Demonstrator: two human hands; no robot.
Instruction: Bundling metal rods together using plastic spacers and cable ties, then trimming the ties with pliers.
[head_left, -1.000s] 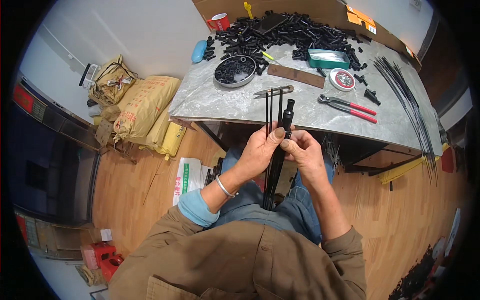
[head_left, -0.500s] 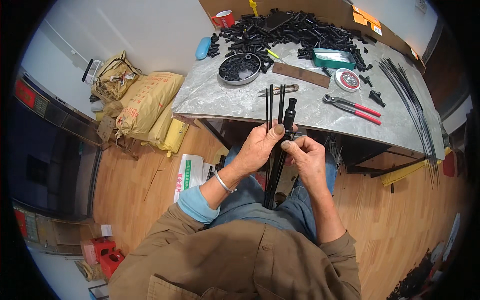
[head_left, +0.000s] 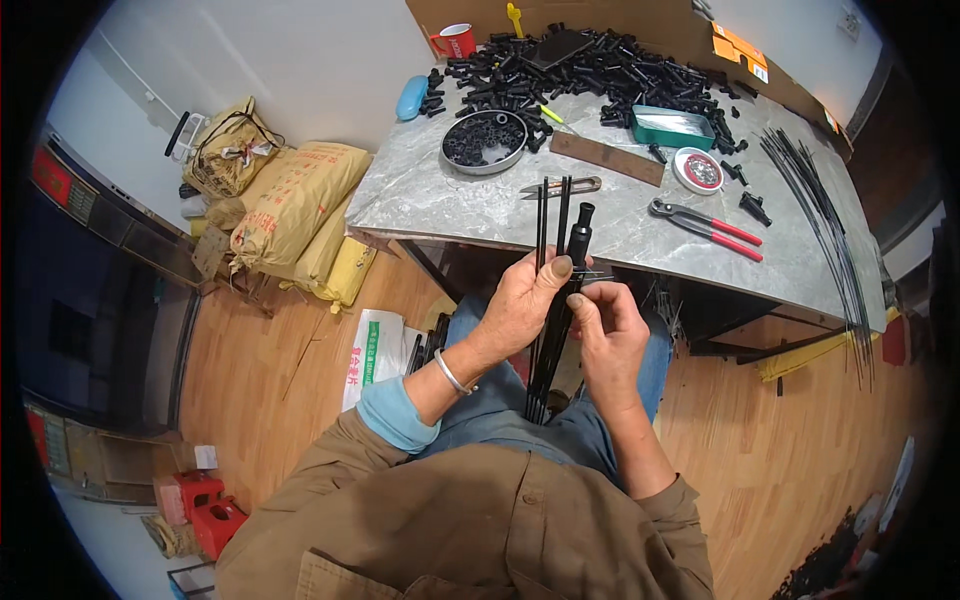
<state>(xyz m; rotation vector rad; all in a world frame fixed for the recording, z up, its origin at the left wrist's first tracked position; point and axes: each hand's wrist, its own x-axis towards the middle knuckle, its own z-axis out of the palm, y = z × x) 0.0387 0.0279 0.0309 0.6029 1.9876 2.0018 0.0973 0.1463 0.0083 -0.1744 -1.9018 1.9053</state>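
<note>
Black rods (head_left: 547,360) in left fingers (head_left: 556,270)

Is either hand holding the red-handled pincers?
No, the red-handled pincers lie on the grey tabletop, apart from both the left hand and the right hand.

Looks bright and fairly even across the middle. Gleams in pale streaks on the wall (head_left: 300,70). Falls into deep shadow beneath the table (head_left: 460,208). Bends strongly toward the rim, then drops to black corners. Appears mostly sharp centrally, softer outward.
</note>
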